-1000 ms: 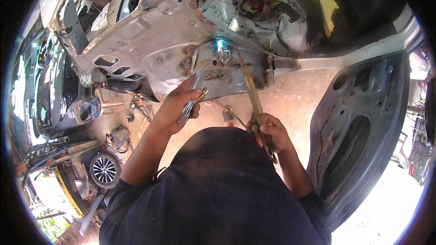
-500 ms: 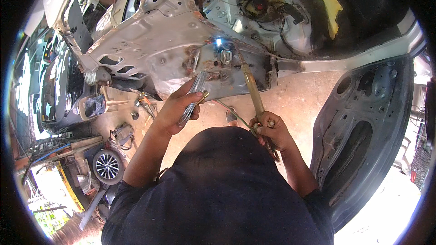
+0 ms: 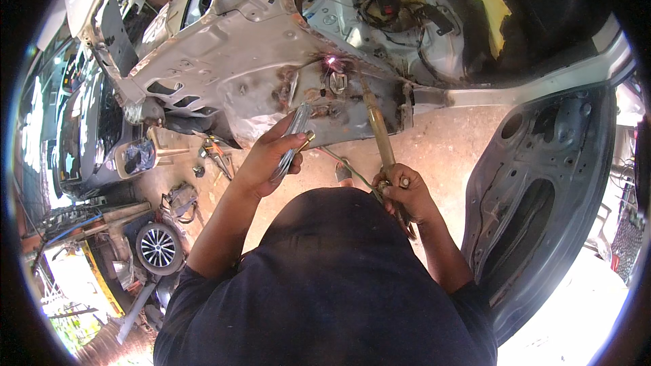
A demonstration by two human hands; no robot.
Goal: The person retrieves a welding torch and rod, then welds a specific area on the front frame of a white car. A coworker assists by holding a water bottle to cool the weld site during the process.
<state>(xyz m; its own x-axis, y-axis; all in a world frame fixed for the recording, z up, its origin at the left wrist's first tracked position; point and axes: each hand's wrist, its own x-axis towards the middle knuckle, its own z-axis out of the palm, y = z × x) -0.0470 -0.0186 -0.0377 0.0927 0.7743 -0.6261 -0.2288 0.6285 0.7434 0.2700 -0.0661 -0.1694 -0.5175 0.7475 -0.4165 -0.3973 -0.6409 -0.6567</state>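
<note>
My right hand (image 3: 409, 195) is closed round the valve end of a gas welding torch (image 3: 377, 126), a long brass-coloured tube reaching up to the car body panel (image 3: 237, 54). A small pinkish-white glowing spot (image 3: 331, 60) shines on the grey metal near the torch's far end, beside a small raised bracket (image 3: 338, 83). In my closed left hand (image 3: 261, 166) is a looped bundle of thin silvery wire (image 3: 298, 120). A small brass-coloured cylinder (image 3: 310, 137) sticks out by that thumb. Scorched patches surround the spot; the torch tip is hard to make out.
A detached-looking dark door panel (image 3: 542, 196) stands at the right. A green hose (image 3: 352, 169) runs below the torch. On the left are a wheel (image 3: 159, 249), a plastic chair (image 3: 139, 157) and tools (image 3: 217, 156) on the floor. Wiring (image 3: 424, 27) lies inside the car body.
The bright bluish-white point on the panel has become a smaller pinkish glow. Both hands keep their holds, nearly in place; the view has shifted slightly.
</note>
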